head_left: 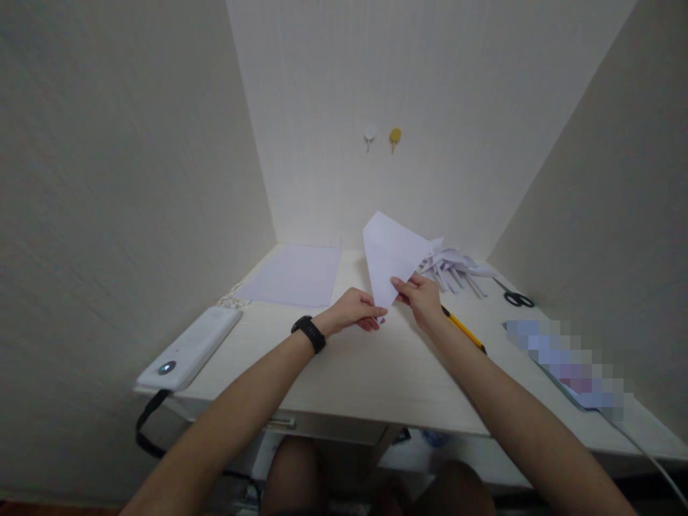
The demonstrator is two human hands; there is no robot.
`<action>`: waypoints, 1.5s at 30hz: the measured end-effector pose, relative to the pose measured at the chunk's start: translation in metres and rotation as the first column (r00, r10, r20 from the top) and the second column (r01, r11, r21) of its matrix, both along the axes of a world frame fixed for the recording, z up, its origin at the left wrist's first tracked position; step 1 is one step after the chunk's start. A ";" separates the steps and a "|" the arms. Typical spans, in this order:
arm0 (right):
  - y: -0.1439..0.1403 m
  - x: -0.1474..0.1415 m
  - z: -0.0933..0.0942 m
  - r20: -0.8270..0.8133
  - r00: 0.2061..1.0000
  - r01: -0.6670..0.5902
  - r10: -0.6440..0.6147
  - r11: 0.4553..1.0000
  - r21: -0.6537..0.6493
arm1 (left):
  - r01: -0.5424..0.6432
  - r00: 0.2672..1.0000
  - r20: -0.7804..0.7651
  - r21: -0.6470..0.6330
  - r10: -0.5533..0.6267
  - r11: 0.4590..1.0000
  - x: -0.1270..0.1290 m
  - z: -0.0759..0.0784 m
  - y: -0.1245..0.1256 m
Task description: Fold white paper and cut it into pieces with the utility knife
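A white sheet of paper (pixel 396 247) is held up above the desk, tilted, with its corner pointing down toward me. My left hand (pixel 357 309) pinches that lower corner between thumb and fingers; a black watch (pixel 309 334) is on its wrist. On the paper's lower right edge, my right hand (pixel 420 295) grips with the thumb on the front and the fingers behind. A yellow and black pencil or pen (pixel 464 330) lies beside my right forearm. Behind the right hand sits a pile of cut or folded white paper pieces (pixel 454 266).
Flat white paper (pixel 293 274) lies at the back left. A white device with a round button (pixel 190 349) and black strap rests at the left edge. Scissors with black handles (pixel 517 297) and a blurred-out flat object (pixel 564 365) lie right. Walls enclose the desk (pixel 344 373); two hooks hang behind.
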State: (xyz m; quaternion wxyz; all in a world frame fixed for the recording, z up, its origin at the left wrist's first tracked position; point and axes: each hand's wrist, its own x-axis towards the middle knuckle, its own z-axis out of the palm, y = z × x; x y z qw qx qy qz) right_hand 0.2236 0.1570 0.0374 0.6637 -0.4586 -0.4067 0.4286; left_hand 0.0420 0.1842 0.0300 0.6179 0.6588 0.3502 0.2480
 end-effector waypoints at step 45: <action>0.001 -0.006 -0.008 -0.152 0.988 0.000 -0.005 1.000 -0.029 | -0.312 0.905 0.278 -0.075 0.320 0.947 0.004 0.012 -0.004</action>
